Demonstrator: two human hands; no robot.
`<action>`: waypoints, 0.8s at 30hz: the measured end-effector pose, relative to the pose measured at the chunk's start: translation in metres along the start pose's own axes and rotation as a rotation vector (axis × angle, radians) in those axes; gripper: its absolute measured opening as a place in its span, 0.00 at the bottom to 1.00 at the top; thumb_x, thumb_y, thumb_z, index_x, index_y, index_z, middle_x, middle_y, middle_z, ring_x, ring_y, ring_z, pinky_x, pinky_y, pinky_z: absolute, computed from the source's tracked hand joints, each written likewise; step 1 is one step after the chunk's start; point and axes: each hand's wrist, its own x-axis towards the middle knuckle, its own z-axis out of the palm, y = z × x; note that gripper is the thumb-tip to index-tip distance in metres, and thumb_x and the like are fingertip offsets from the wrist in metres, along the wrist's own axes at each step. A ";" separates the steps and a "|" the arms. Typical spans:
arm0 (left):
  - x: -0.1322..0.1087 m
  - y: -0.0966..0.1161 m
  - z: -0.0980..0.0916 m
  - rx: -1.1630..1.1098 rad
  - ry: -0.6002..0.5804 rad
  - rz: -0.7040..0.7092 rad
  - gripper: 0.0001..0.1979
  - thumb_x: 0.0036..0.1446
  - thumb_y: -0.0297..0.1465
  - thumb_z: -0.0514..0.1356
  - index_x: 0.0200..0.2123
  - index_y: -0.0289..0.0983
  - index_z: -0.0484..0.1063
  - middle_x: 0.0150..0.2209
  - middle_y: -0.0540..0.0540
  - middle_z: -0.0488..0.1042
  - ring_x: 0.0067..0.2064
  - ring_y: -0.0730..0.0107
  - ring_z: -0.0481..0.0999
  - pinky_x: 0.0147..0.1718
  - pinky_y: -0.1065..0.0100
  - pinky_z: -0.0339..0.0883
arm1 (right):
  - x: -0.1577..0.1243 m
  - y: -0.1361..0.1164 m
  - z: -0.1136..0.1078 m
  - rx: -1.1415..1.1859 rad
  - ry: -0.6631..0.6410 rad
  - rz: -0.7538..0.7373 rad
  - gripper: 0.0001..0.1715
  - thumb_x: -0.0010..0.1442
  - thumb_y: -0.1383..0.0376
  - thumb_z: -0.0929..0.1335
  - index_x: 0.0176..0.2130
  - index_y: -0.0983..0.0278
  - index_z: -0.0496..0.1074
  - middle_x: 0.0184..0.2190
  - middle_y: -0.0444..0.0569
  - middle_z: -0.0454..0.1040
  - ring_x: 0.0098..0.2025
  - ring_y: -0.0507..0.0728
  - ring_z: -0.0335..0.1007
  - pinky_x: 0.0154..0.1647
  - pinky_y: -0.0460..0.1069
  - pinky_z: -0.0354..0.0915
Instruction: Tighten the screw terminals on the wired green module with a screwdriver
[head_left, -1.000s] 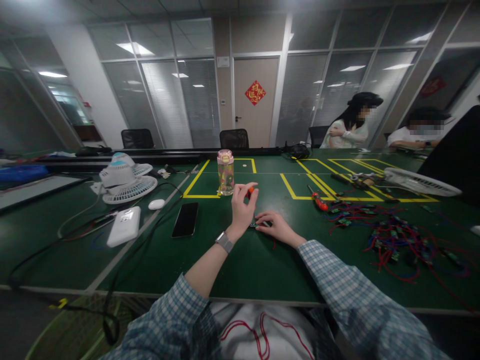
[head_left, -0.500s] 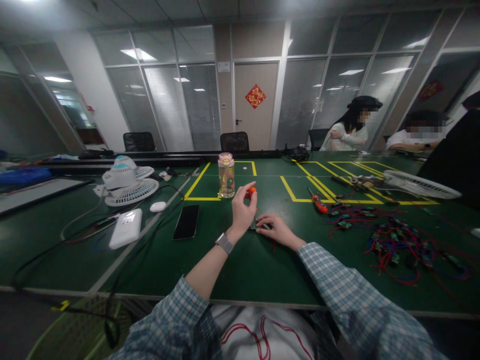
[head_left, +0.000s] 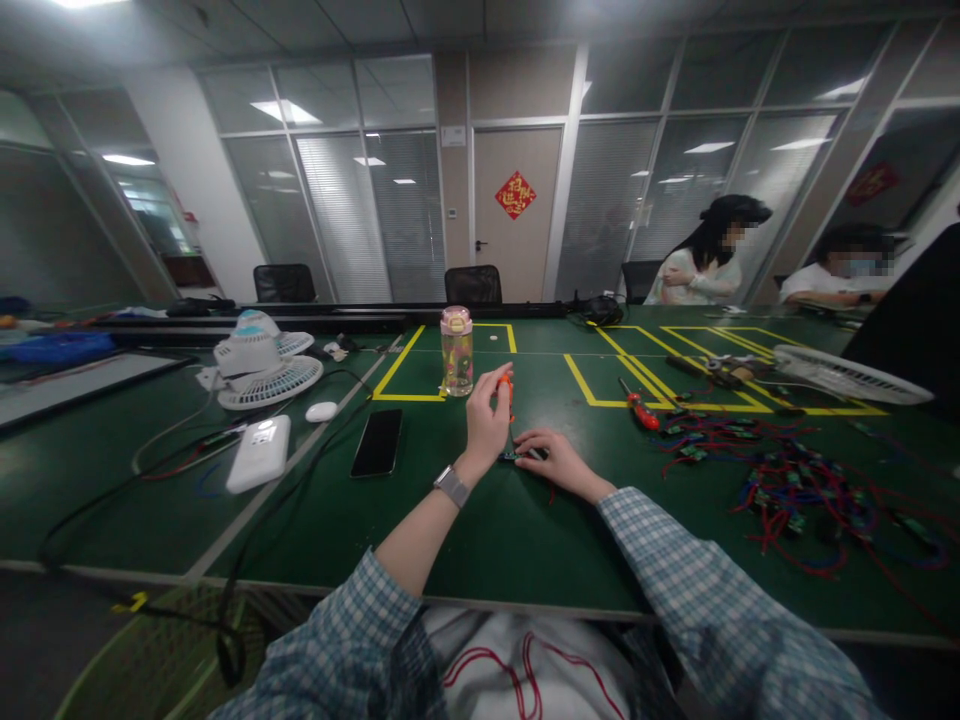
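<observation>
My left hand (head_left: 486, 420) is closed around the red-orange handle of a screwdriver (head_left: 506, 384), held upright with its shaft pointing down. Below the shaft lies a small green circuit board (head_left: 508, 457) on the green table. The fingers of my right hand (head_left: 553, 462) pinch that board at its right side, against the tabletop. A short red wire (head_left: 553, 495) sticks out beneath the right hand. Whether the screwdriver's tip touches the board is too small to tell.
A heap of boards with red and blue wires (head_left: 802, 500) lies at right, near another red screwdriver (head_left: 643, 412). A bottle (head_left: 457, 355), a phone (head_left: 377, 442), a white power bank (head_left: 259, 454) and a white fan (head_left: 270, 380) stand or lie leftward. Two people sit across the table.
The fingers of my left hand have turned and closed in more around the screwdriver handle. My right hand stays on the board. The whole view has shifted slightly.
</observation>
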 end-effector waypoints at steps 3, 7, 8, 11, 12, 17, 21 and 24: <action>0.000 0.001 0.000 0.050 0.031 0.008 0.12 0.65 0.30 0.53 0.47 0.38 0.73 0.39 0.45 0.74 0.38 0.69 0.73 0.39 0.67 0.68 | -0.001 0.000 0.000 -0.003 0.004 0.006 0.06 0.54 0.63 0.73 0.35 0.61 0.80 0.44 0.51 0.79 0.47 0.61 0.74 0.54 0.58 0.65; 0.001 0.003 0.000 0.121 0.088 0.040 0.05 0.60 0.30 0.61 0.39 0.38 0.76 0.34 0.48 0.69 0.34 0.70 0.70 0.37 0.68 0.66 | -0.001 -0.002 -0.001 -0.001 -0.002 0.012 0.06 0.54 0.63 0.73 0.35 0.60 0.80 0.44 0.51 0.79 0.47 0.61 0.74 0.54 0.58 0.65; 0.001 0.004 0.000 0.118 0.083 0.039 0.05 0.59 0.31 0.61 0.39 0.39 0.76 0.34 0.48 0.68 0.34 0.70 0.69 0.37 0.68 0.66 | 0.000 -0.003 -0.001 -0.001 -0.005 0.011 0.06 0.53 0.63 0.74 0.35 0.60 0.80 0.44 0.51 0.79 0.47 0.61 0.74 0.54 0.58 0.65; 0.002 0.003 -0.001 0.071 0.028 0.025 0.09 0.63 0.31 0.57 0.44 0.40 0.75 0.37 0.47 0.70 0.38 0.69 0.71 0.39 0.68 0.67 | 0.000 -0.003 -0.002 -0.002 -0.009 0.005 0.06 0.53 0.64 0.74 0.35 0.60 0.80 0.43 0.51 0.79 0.47 0.61 0.74 0.54 0.59 0.65; 0.002 0.003 -0.001 0.049 0.010 0.025 0.11 0.65 0.30 0.54 0.46 0.40 0.74 0.40 0.46 0.71 0.41 0.69 0.72 0.41 0.67 0.67 | 0.000 -0.003 -0.002 -0.002 -0.008 0.003 0.05 0.53 0.64 0.74 0.34 0.60 0.80 0.43 0.51 0.79 0.47 0.61 0.74 0.54 0.59 0.65; 0.001 -0.003 0.000 -0.004 -0.034 0.012 0.15 0.67 0.29 0.49 0.53 0.40 0.70 0.47 0.44 0.74 0.47 0.67 0.74 0.49 0.63 0.67 | 0.000 -0.005 -0.004 -0.003 -0.016 -0.010 0.07 0.53 0.65 0.73 0.36 0.61 0.80 0.44 0.51 0.79 0.48 0.61 0.74 0.54 0.58 0.65; 0.000 -0.003 0.001 0.003 -0.018 0.005 0.14 0.67 0.29 0.51 0.53 0.39 0.70 0.46 0.44 0.74 0.43 0.68 0.75 0.44 0.65 0.68 | -0.001 -0.006 -0.007 0.020 -0.025 -0.013 0.07 0.53 0.66 0.73 0.36 0.62 0.78 0.44 0.51 0.79 0.48 0.60 0.74 0.55 0.57 0.64; 0.000 0.000 0.001 0.043 0.003 0.032 0.12 0.65 0.30 0.55 0.49 0.39 0.72 0.42 0.45 0.73 0.40 0.69 0.73 0.39 0.68 0.68 | -0.001 -0.006 -0.007 0.026 -0.014 0.009 0.05 0.52 0.67 0.73 0.33 0.63 0.76 0.44 0.51 0.79 0.47 0.60 0.73 0.54 0.57 0.64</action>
